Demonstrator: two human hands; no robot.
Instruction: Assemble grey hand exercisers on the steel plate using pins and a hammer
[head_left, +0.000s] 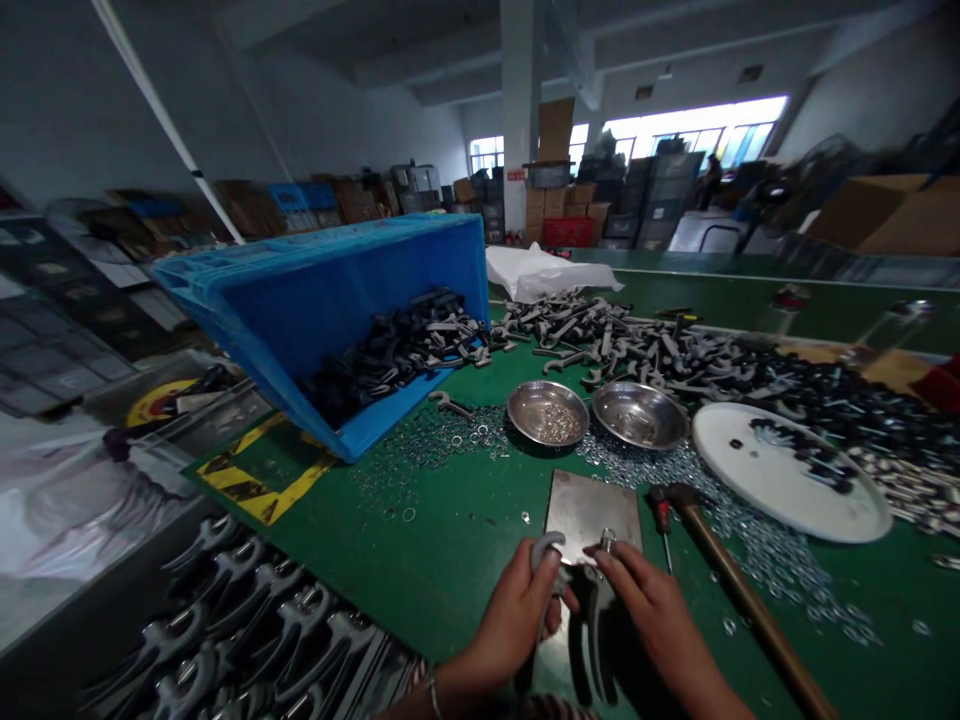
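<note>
My left hand (511,615) grips a curved grey metal hook piece (546,552) above a flat steel plate (592,515). My right hand (646,612) holds a dark forked metal part (596,625), its fingers near a small metal ring (607,540) at the top. The two pieces touch or overlap between my hands, though my fingers hide the exact join. Just right of my right hand lie a red-handled screwdriver (661,512) and a wooden-handled hammer (750,595).
A blue plastic crate (420,280) lies tilted, spilling dark metal parts. Two steel bowls (547,413) (639,415), a white disc (787,470), a heap of metal parts (622,345) and scattered washers (757,540) cover the green mat (420,570). Assembled tools (247,630) sit at lower left.
</note>
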